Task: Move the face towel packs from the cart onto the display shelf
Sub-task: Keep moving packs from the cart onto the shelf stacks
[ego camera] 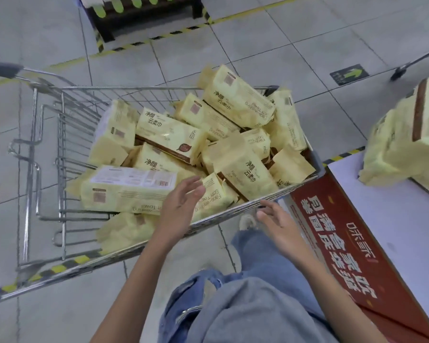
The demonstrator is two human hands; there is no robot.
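Observation:
A wire shopping cart [60,154] stands in front of me, filled with several pale yellow face towel packs [235,100]. My left hand [181,206] reaches over the cart's near rim, fingers apart, just above a pack [124,191] lying label side up. Over the rim's right end hovers my right hand [275,221], open and holding nothing. To the right is the display shelf [391,226], a white top with a red printed front. Two or three yellow packs [401,142] lie stacked on its far end.
Grey floor tiles with yellow-black hazard tape surround the cart. A dark low stand [144,18] sits at the top. A green arrow sticker [349,74] marks the floor, with another cart's leg [416,60] beside it. My jeans-clad legs [245,305] stand between cart and shelf.

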